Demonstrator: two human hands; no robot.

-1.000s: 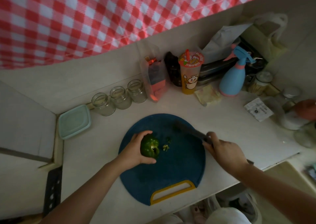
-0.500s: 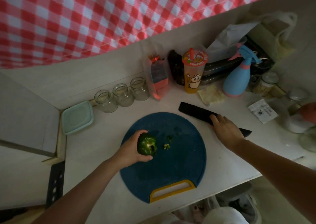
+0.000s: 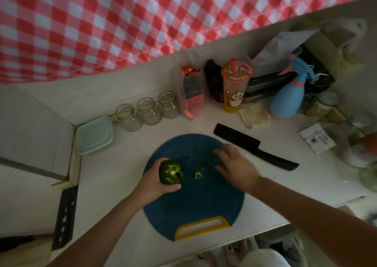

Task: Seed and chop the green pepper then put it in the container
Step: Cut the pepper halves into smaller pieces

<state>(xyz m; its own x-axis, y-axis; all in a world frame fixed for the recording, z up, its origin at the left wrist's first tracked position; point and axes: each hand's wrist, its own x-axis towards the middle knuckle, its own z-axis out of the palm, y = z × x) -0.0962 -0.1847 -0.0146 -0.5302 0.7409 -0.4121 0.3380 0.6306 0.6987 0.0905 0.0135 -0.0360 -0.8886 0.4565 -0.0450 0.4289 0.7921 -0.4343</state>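
Our left grip (image 3: 154, 183) is clasping the green pepper (image 3: 171, 172) at nine o'clock on the blue cutting board (image 3: 204, 201); our right grip (image 3: 237, 165) is hovering spread, empty. We are judging the pepper light, hollow, waxy-slick: holding its flanks suits.

The right hand (image 3: 236, 165) is blurred above the cutting board (image 3: 195, 205), so contact with it cannot be told. The left hand (image 3: 153, 182) covers the near and left sides of the green pepper (image 3: 171, 172). The pale scraps (image 3: 197, 175) beside it are too small to identify. A reddish object (image 3: 370, 144) is cut off at the right edge.
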